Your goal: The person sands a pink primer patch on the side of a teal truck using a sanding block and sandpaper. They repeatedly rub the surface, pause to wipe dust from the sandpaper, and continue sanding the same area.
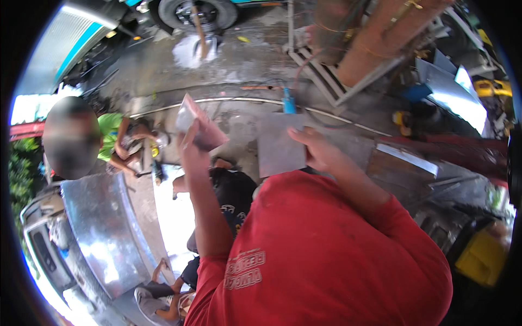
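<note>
In my left hand (190, 142) is a bent sheet (207, 126), silver-grey on one side and pinkish on the other, raised in front of me with my fingers closed on its edge. My right hand (319, 148) pinches the right edge of a flat grey rectangular sheet (278, 142), thumb on its upper face and the other fingers mostly hidden. The two sheets are apart, side by side. I cannot make out what either is made of.
Tall rusty cylinders (375, 49) stand in a metal frame at the far right. A blue canister (288, 101) lies just beyond the grey sheet. To the left, a person in a green shirt (111, 133) crouches by a large shiny metal sheet (106, 228). Another person (163, 304) sits lower left.
</note>
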Demonstrator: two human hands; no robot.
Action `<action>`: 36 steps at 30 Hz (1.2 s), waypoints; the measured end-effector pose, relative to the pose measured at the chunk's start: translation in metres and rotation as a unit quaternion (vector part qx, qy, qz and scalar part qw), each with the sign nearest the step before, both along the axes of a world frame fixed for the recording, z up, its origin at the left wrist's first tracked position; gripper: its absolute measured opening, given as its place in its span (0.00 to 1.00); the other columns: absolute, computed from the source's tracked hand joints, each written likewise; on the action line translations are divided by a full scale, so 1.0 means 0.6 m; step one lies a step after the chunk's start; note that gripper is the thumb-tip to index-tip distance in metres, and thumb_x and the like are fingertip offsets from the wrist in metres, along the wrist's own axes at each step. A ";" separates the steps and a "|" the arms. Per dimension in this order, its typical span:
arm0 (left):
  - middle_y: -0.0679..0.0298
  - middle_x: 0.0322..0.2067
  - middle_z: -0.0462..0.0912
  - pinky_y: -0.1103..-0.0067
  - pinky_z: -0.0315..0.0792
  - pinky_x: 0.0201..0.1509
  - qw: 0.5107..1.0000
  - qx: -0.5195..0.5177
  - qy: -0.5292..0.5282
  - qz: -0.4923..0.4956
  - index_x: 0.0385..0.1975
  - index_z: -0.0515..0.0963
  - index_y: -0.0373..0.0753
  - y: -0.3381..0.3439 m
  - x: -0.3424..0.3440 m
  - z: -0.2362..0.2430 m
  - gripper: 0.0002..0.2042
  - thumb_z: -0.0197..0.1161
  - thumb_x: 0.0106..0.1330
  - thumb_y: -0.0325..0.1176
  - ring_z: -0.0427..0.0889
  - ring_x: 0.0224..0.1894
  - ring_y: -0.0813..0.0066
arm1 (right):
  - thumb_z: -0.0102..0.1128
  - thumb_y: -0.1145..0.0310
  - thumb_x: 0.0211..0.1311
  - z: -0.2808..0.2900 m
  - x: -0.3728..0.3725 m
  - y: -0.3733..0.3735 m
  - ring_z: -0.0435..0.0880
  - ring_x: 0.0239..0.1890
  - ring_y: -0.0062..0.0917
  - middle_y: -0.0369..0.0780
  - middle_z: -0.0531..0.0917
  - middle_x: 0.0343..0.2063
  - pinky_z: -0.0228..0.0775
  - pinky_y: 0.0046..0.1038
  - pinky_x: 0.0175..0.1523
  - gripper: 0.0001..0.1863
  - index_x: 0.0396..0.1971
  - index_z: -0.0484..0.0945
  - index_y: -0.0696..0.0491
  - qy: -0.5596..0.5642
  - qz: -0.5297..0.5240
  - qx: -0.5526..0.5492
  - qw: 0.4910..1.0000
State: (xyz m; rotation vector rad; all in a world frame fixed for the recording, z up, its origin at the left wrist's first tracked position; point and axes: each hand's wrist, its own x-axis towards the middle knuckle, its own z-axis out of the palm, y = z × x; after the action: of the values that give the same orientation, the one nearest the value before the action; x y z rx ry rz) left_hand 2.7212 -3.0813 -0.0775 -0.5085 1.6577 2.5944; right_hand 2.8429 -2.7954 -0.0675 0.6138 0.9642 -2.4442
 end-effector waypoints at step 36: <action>0.61 0.60 0.81 0.68 0.72 0.65 0.945 0.188 0.155 0.220 0.71 0.68 0.36 0.002 0.128 0.056 0.26 0.61 0.81 0.44 0.79 0.62 0.65 | 0.63 0.71 0.74 0.079 -0.177 -0.199 0.93 0.31 0.40 0.49 0.90 0.40 0.87 0.36 0.24 0.11 0.47 0.81 0.65 0.176 0.179 0.009 0.968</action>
State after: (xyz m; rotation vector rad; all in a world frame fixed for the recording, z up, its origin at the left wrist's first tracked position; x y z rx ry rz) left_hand 2.7980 -3.0800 -0.0440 -0.5153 1.1465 3.3674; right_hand 2.7368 -2.9146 -0.0201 -0.0021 1.1198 -2.2529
